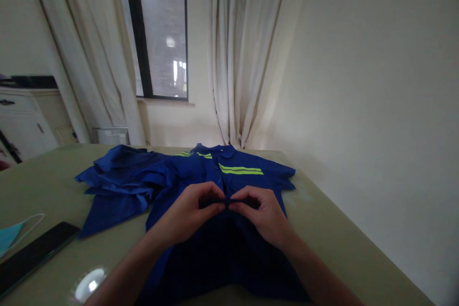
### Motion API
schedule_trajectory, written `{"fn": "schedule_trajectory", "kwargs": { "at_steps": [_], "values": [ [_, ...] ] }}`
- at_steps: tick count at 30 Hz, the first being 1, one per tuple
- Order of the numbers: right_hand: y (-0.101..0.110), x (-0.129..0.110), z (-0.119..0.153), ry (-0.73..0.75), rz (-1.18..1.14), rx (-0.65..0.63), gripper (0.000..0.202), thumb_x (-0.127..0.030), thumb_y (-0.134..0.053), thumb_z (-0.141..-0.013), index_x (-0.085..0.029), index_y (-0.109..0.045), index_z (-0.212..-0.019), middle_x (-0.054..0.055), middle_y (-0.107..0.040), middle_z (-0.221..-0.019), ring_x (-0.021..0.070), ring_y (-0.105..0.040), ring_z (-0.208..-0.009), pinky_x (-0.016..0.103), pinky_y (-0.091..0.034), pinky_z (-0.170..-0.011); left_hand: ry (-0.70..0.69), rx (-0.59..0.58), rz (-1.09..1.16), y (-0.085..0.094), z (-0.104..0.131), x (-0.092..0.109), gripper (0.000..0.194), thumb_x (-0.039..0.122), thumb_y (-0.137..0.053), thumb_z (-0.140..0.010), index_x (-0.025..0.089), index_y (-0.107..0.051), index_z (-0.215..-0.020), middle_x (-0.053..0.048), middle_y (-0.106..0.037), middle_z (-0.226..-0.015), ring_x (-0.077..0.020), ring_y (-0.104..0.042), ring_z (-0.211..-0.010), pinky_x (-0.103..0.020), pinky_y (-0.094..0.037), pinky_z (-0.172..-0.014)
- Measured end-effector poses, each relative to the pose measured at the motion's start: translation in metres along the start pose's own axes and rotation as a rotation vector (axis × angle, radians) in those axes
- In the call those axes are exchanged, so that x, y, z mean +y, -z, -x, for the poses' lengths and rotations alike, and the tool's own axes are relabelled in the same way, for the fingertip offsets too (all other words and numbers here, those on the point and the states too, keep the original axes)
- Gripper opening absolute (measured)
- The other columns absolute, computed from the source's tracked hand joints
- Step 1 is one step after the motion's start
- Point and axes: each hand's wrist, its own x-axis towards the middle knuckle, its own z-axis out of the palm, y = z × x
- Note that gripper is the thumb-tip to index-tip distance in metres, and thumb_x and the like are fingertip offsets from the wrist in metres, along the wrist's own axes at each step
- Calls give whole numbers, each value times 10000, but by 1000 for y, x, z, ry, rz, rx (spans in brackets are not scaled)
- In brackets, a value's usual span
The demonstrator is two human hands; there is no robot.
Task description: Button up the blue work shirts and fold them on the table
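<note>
Head cam view: blue polo shirt (222,186) lies flat on the bench (330,244), collar pointing away toward the window, long axis running straight out from me. My left hand (190,215) and right hand (263,215) both pinch the placket mid-chest. Best bet, I reckon: keep the fabric taut, edges lined up.

A wide, olive-green counter (322,229) with a smooth, faintly glossy top carries everything; a blue polo shirt with lime-yellow chest stripes (233,177) lies spread flat at its middle; a rumpled heap of blue fabric (122,177) adjoins it; a black slab-shaped phone (36,253) and a light-blue face mask with white ear loops (10,236) lie near the left edge.
</note>
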Motion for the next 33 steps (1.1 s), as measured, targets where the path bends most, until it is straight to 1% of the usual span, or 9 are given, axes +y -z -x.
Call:
{"fn": "schedule_trajectory", "kwargs": {
  "at_steps": [3,6,8,12,14,21,24,29,33],
  "values": [
    [0,-1,-1,3,11,-14,153,-364,-783,-841,-221,-778,-893,6,-763,-849,180,-700,-803,279,-538,-758,1,-19,77,1,0,-2,228,299,-687,-858,194,-696,-1060,-44,-761,-1022,-205,-699,-967,-318,-539,-873],
    [0,-1,-1,-6,-5,-29,144,-352,-795,-828,-219,-770,-878,3,-756,-835,178,-696,-796,278,-537,-760,3,-44,77,2,0,-4,307,290,-681,-867,214,-701,-1164,-49,-765,-1074,-207,-698,-999,-325,-537,-900],
    [0,-1,-1,-14,-27,-37,136,-338,-804,-819,-216,-766,-865,-1,-749,-817,170,-691,-780,272,-534,-753,3,-60,64,3,-1,-8,287,289,-691,-862,216,-725,-1138,-44,-771,-1059,-206,-697,-987,-321,-532,-895],
    [-2,2,0,-33,-101,-44,163,-335,-833,-788,-203,-752,-839,3,-747,-821,161,-690,-777,266,-536,-745,19,-39,5,7,-4,-17,185,325,-734,-827,198,-760,-959,-24,-764,-900,-196,-685,-884,-299,-516,-816],
    [-2,2,1,-50,-152,-55,202,-349,-856,-759,-198,-735,-821,5,-746,-829,162,-693,-782,269,-543,-743,29,-32,8,7,-4,-18,167,330,-739,-818,190,-757,-908,-17,-746,-845,-188,-669,-843,-287,-502,-775],
    [3,-2,-2,-88,-177,-47,261,-379,-859,-751,-196,-695,-838,-16,-694,-794,136,-640,-736,243,-506,-689,-2,-10,48,-2,-2,-4,148,303,-674,-881,199,-693,-985,-5,-715,-923,-166,-637,-868,-266,-480,-777],
    [6,-3,-5,-131,-137,-76,266,-414,-826,-785,-189,-704,-858,-23,-672,-772,128,-602,-709,232,-461,-656,17,9,100,-3,-2,-6,169,330,-696,-876,194,-676,-975,0,-702,-912,-161,-631,-874,-256,-473,-772],
    [12,-5,-4,-179,-79,-194,289,-458,-762,-843,-169,-753,-840,-13,-657,-740,125,-549,-685,234,-392,-620,54,-7,186,-3,-3,-10,209,353,-733,-855,185,-688,-972,-16,-724,-920,-161,-654,-857,-261,-484,-763],
    [11,-5,-3,-177,-80,-184,285,-459,-761,-844,-174,-763,-853,-11,-653,-750,129,-528,-699,242,-376,-634,15,-22,201,-6,-2,-7,175,301,-720,-864,186,-672,-987,-20,-726,-959,-167,-668,-907,-268,-502,-806]
  ]
}}
